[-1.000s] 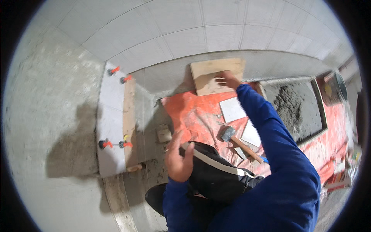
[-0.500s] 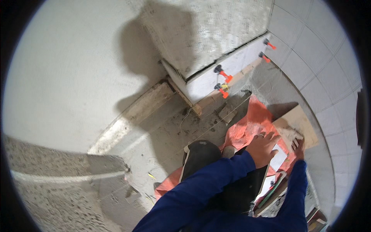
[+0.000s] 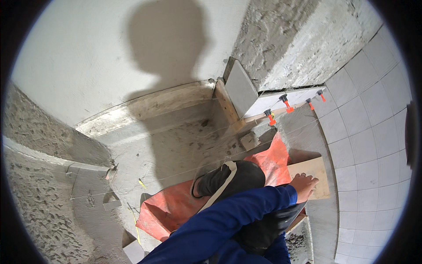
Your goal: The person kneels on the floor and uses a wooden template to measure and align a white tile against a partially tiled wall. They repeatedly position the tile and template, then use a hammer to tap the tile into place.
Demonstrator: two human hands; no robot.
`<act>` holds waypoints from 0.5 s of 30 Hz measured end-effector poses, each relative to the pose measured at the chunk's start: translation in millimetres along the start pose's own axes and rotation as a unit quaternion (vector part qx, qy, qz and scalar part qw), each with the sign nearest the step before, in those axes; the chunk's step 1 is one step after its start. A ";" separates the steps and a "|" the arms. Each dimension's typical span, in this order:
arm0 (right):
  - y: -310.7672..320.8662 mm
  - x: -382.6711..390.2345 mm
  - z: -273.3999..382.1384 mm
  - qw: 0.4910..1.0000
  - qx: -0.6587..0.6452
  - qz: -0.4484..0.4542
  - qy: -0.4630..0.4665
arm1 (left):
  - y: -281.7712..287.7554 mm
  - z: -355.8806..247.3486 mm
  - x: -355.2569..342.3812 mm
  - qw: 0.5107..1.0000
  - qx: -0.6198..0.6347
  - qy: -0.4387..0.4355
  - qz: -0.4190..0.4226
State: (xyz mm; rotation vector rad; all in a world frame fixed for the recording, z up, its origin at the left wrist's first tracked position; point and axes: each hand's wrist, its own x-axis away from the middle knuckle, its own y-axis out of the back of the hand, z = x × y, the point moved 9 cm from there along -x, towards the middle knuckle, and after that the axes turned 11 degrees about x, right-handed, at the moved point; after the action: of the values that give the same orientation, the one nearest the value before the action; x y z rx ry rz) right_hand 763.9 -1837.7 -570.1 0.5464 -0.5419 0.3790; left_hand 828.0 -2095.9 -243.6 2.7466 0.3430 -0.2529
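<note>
1. The tiled surface [image 3: 369, 132] lies to the right of the wooden board [image 3: 317, 176] and curves round above and below it. Rough grey render fills the far side, up and left of the board.
2. The orange sheet [image 3: 171, 207] spreads from under the board's left edge, down and to the left. My judgement is that any weight put on the board should go straight down, since a sideways push could make it slide on the sheet.
3. The knee [image 3: 239, 176] in black trousers rests on the sheet just left of the board. With the body this near, the reach looks short enough to control.
4. The board itself lies flat, partly on the sheet and partly against the tiled surface, with its near left corner under the hand.
5. The right hand [image 3: 304, 185] comes in on a blue sleeve [image 3: 237, 220] and lies palm down on that corner, fingers spread and relaxed, gripping nothing. A flat palm with the load shared across the fingers seems the steadiest way to hold the board down. The left hand is out of view, so I cannot tell what it is doing.
6. The red clips [image 3: 285, 103] sit on a tile edge well above and left of the board, clear of the hand. They look easy to knock, so the elbow is best swung wide of them.
</note>
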 end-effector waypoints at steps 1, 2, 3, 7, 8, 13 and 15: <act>-8.5 7.5 2.6 1.000 0.012 0.001 0.001 | 3.7 -2.4 1.1 1.000 0.000 0.003 -0.003; -14.8 13.4 5.9 1.000 0.023 0.005 0.002 | 8.5 -6.5 1.9 1.000 0.008 -0.002 -0.012; -20.1 19.1 8.0 0.999 0.033 0.006 0.003 | 13.1 -10.7 2.4 1.000 0.015 -0.007 -0.021; -31.5 35.2 13.5 0.997 0.073 0.006 0.007 | 39.9 -11.9 12.6 0.996 0.028 -0.026 -0.079; -33.0 38.9 14.2 0.997 0.079 0.004 0.007 | 45.8 -11.3 14.1 0.995 0.037 -0.029 -0.085; -38.0 54.2 18.2 0.995 0.104 -0.004 0.013 | 71.8 -8.6 17.0 0.987 0.086 -0.043 -0.131; -38.8 59.4 18.0 0.994 0.111 -0.008 0.011 | 73.1 -11.0 17.7 0.984 0.110 -0.046 -0.134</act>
State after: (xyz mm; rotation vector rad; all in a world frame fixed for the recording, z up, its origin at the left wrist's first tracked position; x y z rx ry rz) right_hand 822.6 -1867.3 -538.0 0.7589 -0.4776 0.4318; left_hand 865.9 -2154.4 -213.4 2.8863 0.7000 -0.5153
